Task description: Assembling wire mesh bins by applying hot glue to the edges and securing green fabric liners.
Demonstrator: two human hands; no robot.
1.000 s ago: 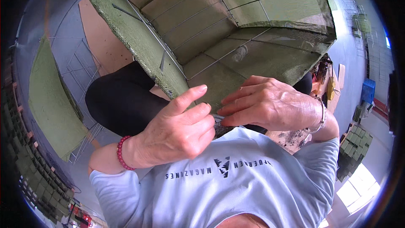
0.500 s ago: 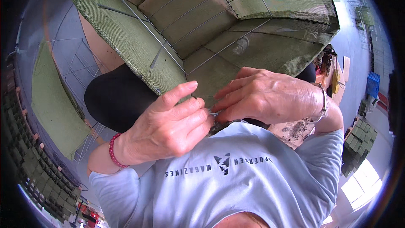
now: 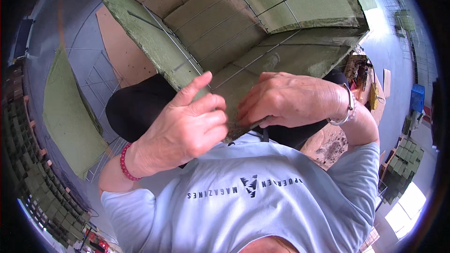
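Note:
A large open box of wire frame covered in green woven mesh (image 3: 140, 30) stands tilted between my knees, its opening toward me. At its near corner, my right hand (image 3: 297, 98) is closed, pinching a folded edge of the mesh (image 3: 243, 130) between thumb and fingers. Beside it on the left, my left hand (image 3: 187, 124) has its fingers curled against the same corner, with one finger raised. Its fingertips are partly hidden, and what they grip is hard to see. A thin metal wire (image 3: 258, 58) crosses the opening just beyond my hands.
On the floor to the left lie another green mesh panel (image 3: 70, 117) and bare wire frames (image 3: 101, 77). Brown cardboard (image 3: 124, 49) is behind the box. Stacked green pieces (image 3: 404, 161) and a blue crate (image 3: 417, 96) stand at the right. A yellow-handled tool (image 3: 374, 96) lies nearer.
My hands have drawn slightly apart, and the folded mesh edge between them now shows more. The box has shifted a little in view.

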